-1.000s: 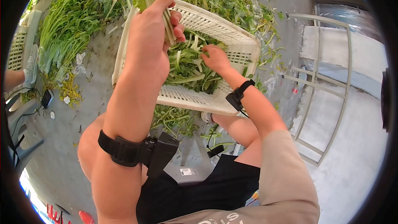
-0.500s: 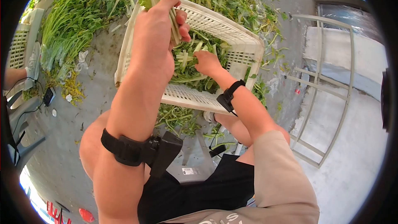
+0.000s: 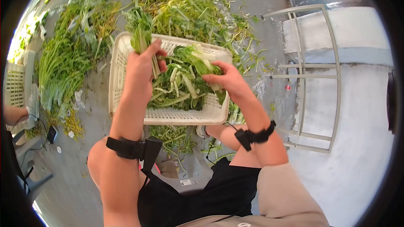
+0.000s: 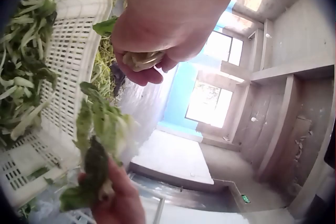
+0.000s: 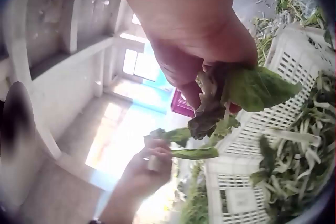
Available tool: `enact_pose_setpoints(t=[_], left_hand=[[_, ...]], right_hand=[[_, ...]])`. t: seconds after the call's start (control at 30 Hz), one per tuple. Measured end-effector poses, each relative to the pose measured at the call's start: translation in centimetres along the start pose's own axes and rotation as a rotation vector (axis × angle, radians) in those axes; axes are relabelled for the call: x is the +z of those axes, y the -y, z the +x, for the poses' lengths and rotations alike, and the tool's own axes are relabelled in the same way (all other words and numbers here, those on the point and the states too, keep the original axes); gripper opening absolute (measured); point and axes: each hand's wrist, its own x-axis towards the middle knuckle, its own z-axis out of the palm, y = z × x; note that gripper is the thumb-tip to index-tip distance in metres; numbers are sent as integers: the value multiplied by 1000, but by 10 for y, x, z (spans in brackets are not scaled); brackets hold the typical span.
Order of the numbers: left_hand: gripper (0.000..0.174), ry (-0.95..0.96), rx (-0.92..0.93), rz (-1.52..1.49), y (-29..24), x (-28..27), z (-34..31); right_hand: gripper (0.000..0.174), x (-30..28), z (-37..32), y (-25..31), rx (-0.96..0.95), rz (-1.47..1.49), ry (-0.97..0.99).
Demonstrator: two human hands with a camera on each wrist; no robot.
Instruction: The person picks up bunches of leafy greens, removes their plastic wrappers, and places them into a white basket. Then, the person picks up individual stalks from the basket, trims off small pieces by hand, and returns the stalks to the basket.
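My left hand (image 3: 141,69) grips a bunch of leafy greens (image 3: 139,27) by the stems, leaves pointing away from me, over the left part of a white plastic crate (image 3: 181,120). The cut stem ends show in its curled fingers in the left wrist view. Over the crate's right side, my right hand (image 3: 232,82) pinches more leafy greens (image 3: 187,56), pale stems toward the thumb and fingers; a dark, wilted leaf (image 5: 205,124) hangs at its fingertips in the right wrist view. Loose greens (image 3: 172,94) with white stems lie heaped in the crate beneath both hands.
Heaps of greens cover the floor behind the crate (image 3: 185,17) and at the left (image 3: 63,71). A second crate (image 3: 16,86) and another person's limb (image 3: 16,115) are at the left edge. A metal frame (image 3: 338,63) stands at the right. Trimmings (image 3: 172,138) lie in front of the crate.
My right hand has come up out of the heap with greens in it and moved toward the crate's right side. The left hand is lower, still holding its bunch. The head view has shifted.
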Motion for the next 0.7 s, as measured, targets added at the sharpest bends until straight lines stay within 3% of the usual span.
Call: enact_pose_setpoints(t=[0.1,0.23,0.47,0.57,0.63,0.7], left_hand=[[17,133,35,117,19,-1,6],[20,142,22,125,34,10,-1],[28,125,45,95,35,21,-4],[34,132,47,51,36,23,4],[32,179,-79,9,42,27,5],[33,197,-76,37,49,34,5]], right_hand=[[46,3,-32,4,-25,251,-82],[48,14,-30,-8,-91,444,-28],[37,7,-2,2,-166,270,42],[38,7,-3,6,-148,349,49],[38,7,-4,5,-129,358,56],[38,6,-6,2,-107,364,57]])
